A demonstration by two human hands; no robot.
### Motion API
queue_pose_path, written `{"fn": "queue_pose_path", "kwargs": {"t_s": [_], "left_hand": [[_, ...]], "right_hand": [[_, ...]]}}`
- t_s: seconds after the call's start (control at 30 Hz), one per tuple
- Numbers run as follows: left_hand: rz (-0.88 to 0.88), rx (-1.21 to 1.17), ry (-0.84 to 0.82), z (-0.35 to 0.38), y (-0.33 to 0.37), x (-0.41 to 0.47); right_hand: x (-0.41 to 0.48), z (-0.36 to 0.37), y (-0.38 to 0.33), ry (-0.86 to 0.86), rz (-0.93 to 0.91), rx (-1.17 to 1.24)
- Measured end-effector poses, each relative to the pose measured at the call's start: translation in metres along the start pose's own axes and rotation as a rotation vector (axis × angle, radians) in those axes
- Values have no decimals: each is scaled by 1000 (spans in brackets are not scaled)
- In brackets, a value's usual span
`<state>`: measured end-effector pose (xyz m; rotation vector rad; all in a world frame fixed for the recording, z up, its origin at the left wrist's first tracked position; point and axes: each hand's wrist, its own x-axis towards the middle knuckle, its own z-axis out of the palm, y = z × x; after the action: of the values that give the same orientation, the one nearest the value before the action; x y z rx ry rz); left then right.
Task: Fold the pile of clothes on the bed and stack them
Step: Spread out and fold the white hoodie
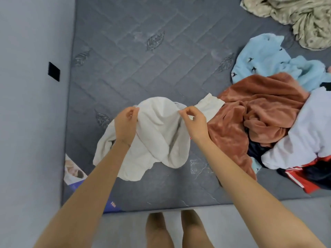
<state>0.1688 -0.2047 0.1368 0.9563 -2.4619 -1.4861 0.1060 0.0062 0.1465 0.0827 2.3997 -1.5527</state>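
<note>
A cream-white garment (157,133) hangs crumpled between my hands above the near part of the grey mattress (125,59). My left hand (125,124) pinches its upper edge on the left. My right hand (192,120) pinches the same edge on the right, with a loose strip trailing toward the pile. The pile of clothes lies at the right: a rust-brown fleece (254,111), a light blue fleece with small dark birds (265,58), a pale lavender garment (308,133) and a red and dark piece (308,178).
A beige patterned blanket (295,17) is bunched at the far right corner. A grey wall with a black square (53,71) runs along the mattress's left side. A printed label (75,172) shows at the near left corner. My legs stand on the floor at the mattress's near edge.
</note>
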Motion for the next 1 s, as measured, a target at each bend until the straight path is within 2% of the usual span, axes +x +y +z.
{"fn": "queue_pose_path", "kwargs": {"t_s": [0.13,0.2,0.27,0.33,0.43,0.5,0.57,0.77,0.9,1.0], "left_hand": [[77,13,3,43,-21,-13],[198,111,21,62,-36,-27],[333,229,2,82,-52,-41],[406,331,-83,105,-66,-53],[415,439,-270,140,-88,-66],[407,583,-380,158,-97,-71],[394,685,-415,168,-101,-72],[479,556,-301,156,-85,-61],[258,362,-336,119,-50,-64],[240,363,-279,91,-25,-62]], "right_hand": [[18,0,42,-164,-54,21],[20,-1,65,-215,-80,-35],[17,-2,84,-238,-23,-101],[14,-2,98,-241,45,-130],[13,1,119,-243,114,-143],[13,3,131,-223,218,-45],[13,4,138,-217,312,39],[12,-4,132,-160,265,17],[11,-18,111,-163,168,2],[7,-23,100,-293,53,-153]]}}
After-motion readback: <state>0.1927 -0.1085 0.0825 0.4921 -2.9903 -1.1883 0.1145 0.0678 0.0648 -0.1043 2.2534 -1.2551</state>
